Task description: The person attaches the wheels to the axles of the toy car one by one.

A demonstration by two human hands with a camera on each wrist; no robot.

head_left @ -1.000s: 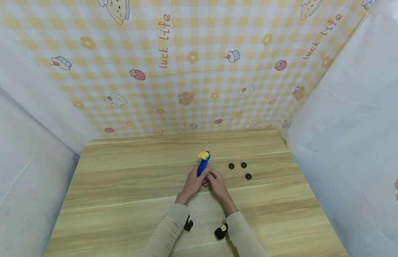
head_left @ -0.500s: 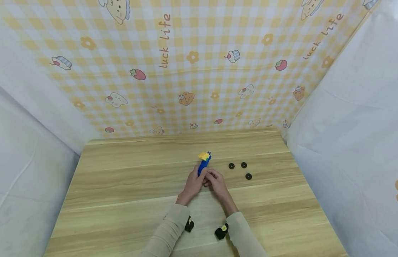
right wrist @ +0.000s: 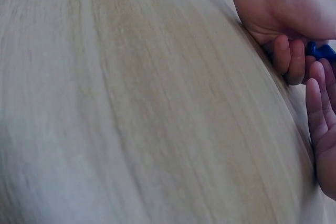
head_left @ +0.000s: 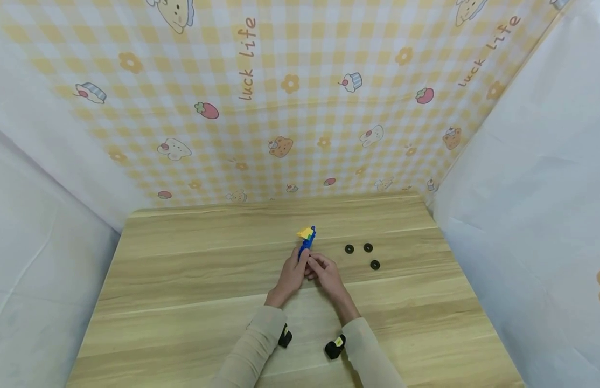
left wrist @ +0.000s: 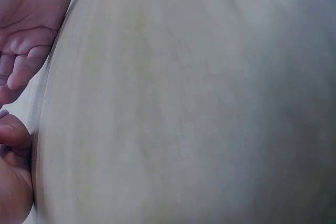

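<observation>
In the head view, my left hand (head_left: 288, 277) grips a blue toy (head_left: 305, 246) with a yellow piece and a bit of green at its far end. The left thumb lies along its near part. Thumb and forefinger of my right hand (head_left: 328, 277) pinch at the toy's near end, close against the left fingers. A small blue part (right wrist: 323, 51) shows between the two hands in the right wrist view. Only the hands' edges appear in the left wrist view, with the right hand (left wrist: 31, 35) above the left hand (left wrist: 13, 171). The fingers cover most of the near end.
Three small black rings (head_left: 349, 249) like toy tyres lie right of the hands on the wooden table (head_left: 183, 280). A yellow checked cloth (head_left: 290, 108) hangs behind, and white sheets flank both sides. Black wrist cameras (head_left: 335, 347) sit at both cuffs.
My left thumb has shifted forward along the toy, so less of its blue body shows. The toy has turned slightly. The black rings lie as before, and the head view has tilted a little.
</observation>
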